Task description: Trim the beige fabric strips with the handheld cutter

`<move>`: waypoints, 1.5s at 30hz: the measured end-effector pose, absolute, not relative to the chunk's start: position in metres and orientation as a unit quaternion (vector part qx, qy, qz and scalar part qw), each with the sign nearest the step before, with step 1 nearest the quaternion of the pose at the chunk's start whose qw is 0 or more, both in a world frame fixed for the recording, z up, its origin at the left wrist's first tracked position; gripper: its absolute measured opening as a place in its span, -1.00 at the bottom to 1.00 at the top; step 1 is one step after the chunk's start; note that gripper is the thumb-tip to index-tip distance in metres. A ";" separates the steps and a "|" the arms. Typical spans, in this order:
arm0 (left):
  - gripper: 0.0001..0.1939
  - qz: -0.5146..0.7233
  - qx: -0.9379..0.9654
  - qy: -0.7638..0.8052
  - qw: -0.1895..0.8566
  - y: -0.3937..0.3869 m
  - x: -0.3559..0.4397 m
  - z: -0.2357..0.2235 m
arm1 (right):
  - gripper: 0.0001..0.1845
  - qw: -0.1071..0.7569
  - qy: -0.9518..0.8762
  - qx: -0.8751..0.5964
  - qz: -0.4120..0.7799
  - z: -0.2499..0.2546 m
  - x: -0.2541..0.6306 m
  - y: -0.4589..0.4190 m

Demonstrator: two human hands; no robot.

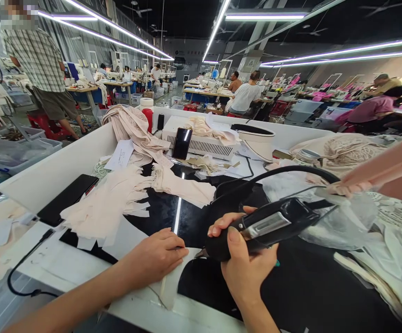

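Note:
My right hand [246,263] is wrapped round a black corded hand tool [259,226] with a silver lever plate on its side. Its narrow metal tip [201,253] points left and meets the edge of a pale fabric piece [175,273] at the front of the black work surface. Bent and close together, the fingers of my left hand [161,254] press that piece down just left of the tip. What lies under those fingertips is hidden. A thick black cable [284,170] arches from behind the tool back over the table.
Cream fabric strips [107,203] are heaped at the left, beside a black flat case [67,199]. A phone [182,143] leans on a white vented box [201,143]. Clear plastic bags [339,222] and lace [346,150] fill the right. A low white wall [62,162] borders the table.

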State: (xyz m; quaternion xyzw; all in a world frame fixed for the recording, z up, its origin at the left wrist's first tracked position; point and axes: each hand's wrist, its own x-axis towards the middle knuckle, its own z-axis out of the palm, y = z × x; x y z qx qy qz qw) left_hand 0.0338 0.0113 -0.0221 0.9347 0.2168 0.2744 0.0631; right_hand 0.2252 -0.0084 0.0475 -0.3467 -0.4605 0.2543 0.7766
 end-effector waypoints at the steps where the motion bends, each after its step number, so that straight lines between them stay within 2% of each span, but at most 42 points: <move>1: -0.78 0.277 0.934 0.216 0.062 0.011 0.034 -0.021 | -0.63 0.776 -0.461 -0.348 0.254 0.048 0.226 -0.008; 10: -0.74 0.300 0.929 0.208 0.062 0.011 0.035 -0.015 | -0.60 0.792 -0.444 -0.351 0.229 0.053 0.236 -0.007; 18: -0.83 0.297 0.931 0.209 0.038 0.009 0.032 -0.020 | -0.61 0.781 -0.448 -0.372 0.225 0.048 0.233 -0.011; 25: -0.63 0.240 0.931 0.275 -0.009 -0.013 0.031 -0.010 | -0.60 0.780 -0.444 -0.387 0.210 0.049 0.229 -0.021; 30: -0.58 0.218 0.924 0.313 -0.032 -0.023 0.034 -0.012 | -0.59 0.779 -0.443 -0.397 0.197 0.047 0.229 -0.029; 39: -0.61 0.163 0.933 0.319 0.022 -0.019 0.030 -0.014 | -0.59 0.782 -0.439 -0.400 0.190 0.051 0.223 -0.035; 45: -0.66 0.164 0.933 0.320 -0.008 -0.020 0.034 -0.018 | -0.60 0.780 -0.436 -0.405 0.195 0.050 0.222 -0.038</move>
